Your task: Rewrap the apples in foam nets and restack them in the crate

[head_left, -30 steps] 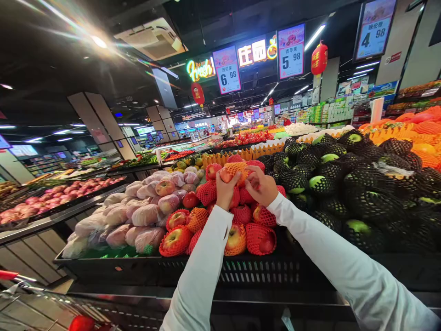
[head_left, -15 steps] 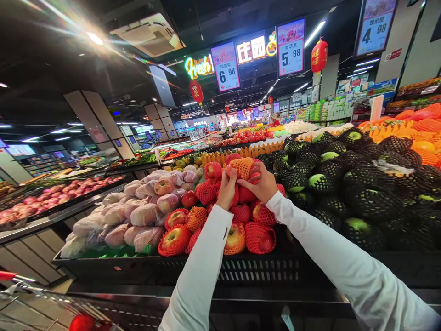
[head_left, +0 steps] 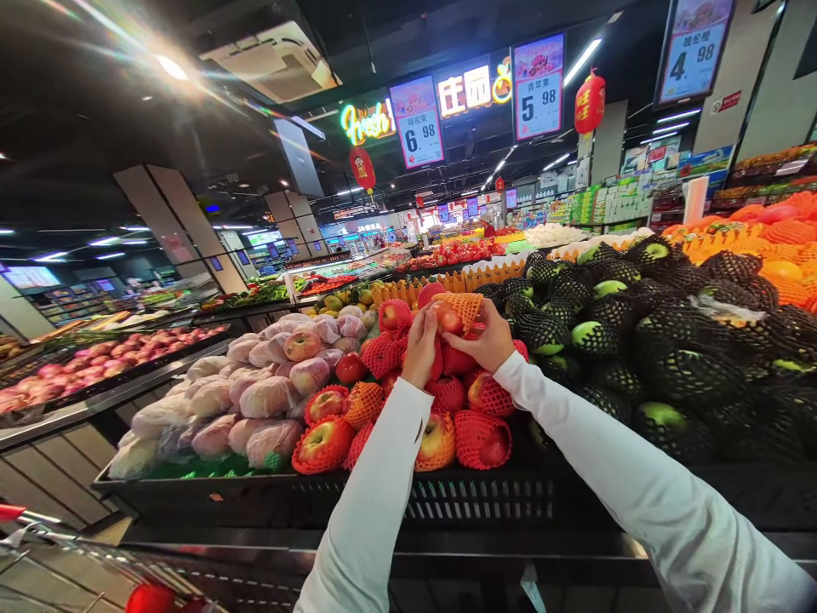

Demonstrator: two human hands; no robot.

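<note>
Above the red apple pile, both of my hands are closed around one red apple (head_left: 448, 319) partly covered by an orange foam net (head_left: 471, 305). My left hand (head_left: 421, 345) grips the apple's bare left side. On the other side, my right hand (head_left: 488, 342) has its thumb under the apple and its fingers at the net's right end. Some of those fingers are hidden behind the fruit. Below lie more red apples (head_left: 322, 443), many in red or orange foam nets.
Left of these sit plastic-wrapped apples (head_left: 271, 396); to the right, green apples in black nets (head_left: 664, 417). A black crate edge (head_left: 478, 502) runs along the front. A shopping cart (head_left: 82, 553) with red fruit stands lower left. Price signs (head_left: 539, 89) hang overhead.
The orange net has shifted right and up off the apple, so more red skin shows. My left fingers have moved slightly over the fruit; my right hand stays nearly in place.
</note>
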